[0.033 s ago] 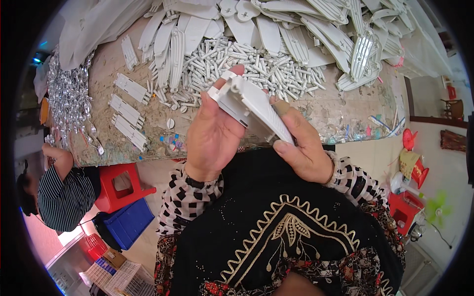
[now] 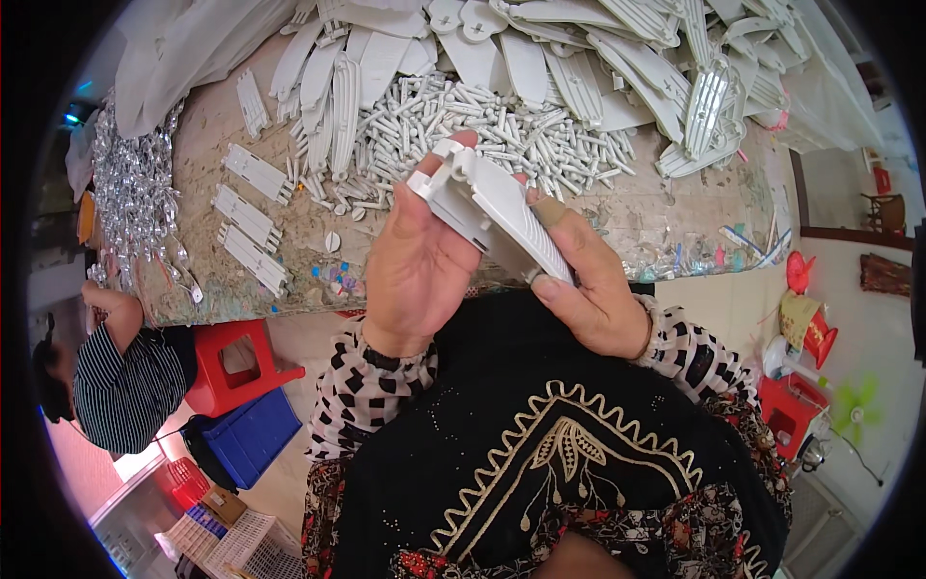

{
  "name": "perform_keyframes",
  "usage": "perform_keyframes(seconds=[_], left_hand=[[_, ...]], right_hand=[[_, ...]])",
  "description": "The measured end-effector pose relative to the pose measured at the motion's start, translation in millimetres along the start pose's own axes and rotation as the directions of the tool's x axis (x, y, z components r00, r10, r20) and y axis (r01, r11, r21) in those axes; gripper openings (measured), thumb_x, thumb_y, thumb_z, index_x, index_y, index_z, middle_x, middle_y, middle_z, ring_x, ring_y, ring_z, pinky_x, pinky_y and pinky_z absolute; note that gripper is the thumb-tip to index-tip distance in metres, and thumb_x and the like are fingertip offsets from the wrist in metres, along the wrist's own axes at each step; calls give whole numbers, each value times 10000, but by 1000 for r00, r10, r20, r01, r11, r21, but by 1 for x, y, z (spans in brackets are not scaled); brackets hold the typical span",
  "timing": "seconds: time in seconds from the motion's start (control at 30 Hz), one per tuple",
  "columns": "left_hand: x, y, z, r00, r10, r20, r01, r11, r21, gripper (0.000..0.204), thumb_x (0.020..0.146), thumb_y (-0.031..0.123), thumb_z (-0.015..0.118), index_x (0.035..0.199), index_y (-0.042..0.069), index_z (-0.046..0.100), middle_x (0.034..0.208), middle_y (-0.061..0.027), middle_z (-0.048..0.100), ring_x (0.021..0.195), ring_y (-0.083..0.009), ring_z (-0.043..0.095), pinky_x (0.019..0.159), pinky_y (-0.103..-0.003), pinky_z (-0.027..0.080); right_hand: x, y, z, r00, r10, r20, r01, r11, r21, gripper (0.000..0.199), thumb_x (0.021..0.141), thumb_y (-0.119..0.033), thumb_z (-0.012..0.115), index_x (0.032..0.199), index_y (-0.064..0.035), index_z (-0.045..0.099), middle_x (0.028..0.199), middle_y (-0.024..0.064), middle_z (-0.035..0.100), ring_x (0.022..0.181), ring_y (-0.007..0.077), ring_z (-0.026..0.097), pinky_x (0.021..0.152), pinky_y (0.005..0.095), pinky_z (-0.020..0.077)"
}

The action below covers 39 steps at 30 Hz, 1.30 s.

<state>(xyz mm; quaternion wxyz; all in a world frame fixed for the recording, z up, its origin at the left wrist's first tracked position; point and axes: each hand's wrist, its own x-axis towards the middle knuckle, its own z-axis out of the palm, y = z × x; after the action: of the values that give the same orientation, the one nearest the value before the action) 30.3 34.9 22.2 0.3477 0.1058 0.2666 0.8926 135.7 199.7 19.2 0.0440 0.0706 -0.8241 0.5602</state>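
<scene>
Two white pieces held over the near edge of the worktop [image 2: 204, 150], centre of the frame. The left hand [image 2: 415, 270], palm upward, grips the plate [image 2: 451, 206] between thumb and fingers; the right hand [image 2: 593, 280] is closed on the ridged panel [image 2: 516, 212], its thumb at the lower end. Both pieces slant from upper left to lower right, the plate on the left hand's side, the panel on the right's. They meet or nearly meet at the lugged upper end; whether they are joined there cannot be told. The step in hand appears to be fitting or checking this end; the next move would seem to call for steady alignment of the lugs. Beyond the hands lie pins [image 2: 482, 125], with large panels [image 2: 637, 72] at upper right and loose plates [image 2: 249, 216] at left.
</scene>
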Motion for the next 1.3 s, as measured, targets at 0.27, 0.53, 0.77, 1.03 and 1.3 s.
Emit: perform_keyframes(seconds=[0.27,0.53,0.77,1.03,1.3], left_hand=[[-5,5,-9,996,92,-3,-87,951,296,586,894,318,657,1346,12,441,1278,-230,547,1189,-337,543,1033,-455,417],[-3,7,-10,989,138,-48,-110,921,374,518,886,223,679,1301,-28,496,1235,-230,587,1155,-265,575,1012,-384,430],[-1,-3,2,984,128,-124,-78,935,346,550,959,187,570,1408,-33,341,1303,-228,530,1169,-290,558,1012,-396,435],[2,13,9,991,113,-67,-42,755,654,659,936,31,522,1494,2,173,1306,-211,512,1121,-244,573,960,-354,462],[-16,14,3,914,-325,241,-240,45,970,935,823,-15,582,1511,19,-49,921,-190,609,814,-306,620,759,-345,479]], right_hand=[[1,-5,-7,997,24,77,-5,973,-232,671,858,-210,648,1442,-23,377,948,134,508,827,251,516,766,316,427],[11,-10,-16,987,54,151,-7,955,-296,696,845,-242,674,1453,-73,382,847,124,490,710,260,529,648,326,450],[17,-12,3,998,-56,26,61,868,-492,721,793,-291,729,1424,-109,432,823,98,520,638,271,561,576,343,473],[19,-7,-5,993,-100,56,115,860,-497,678,775,-285,757,1357,-70,484,1062,123,534,742,263,587,646,339,496],[9,-7,-21,937,-343,66,342,861,-377,392,759,-151,734,1111,-24,617,988,107,582,900,310,559,796,406,437]])
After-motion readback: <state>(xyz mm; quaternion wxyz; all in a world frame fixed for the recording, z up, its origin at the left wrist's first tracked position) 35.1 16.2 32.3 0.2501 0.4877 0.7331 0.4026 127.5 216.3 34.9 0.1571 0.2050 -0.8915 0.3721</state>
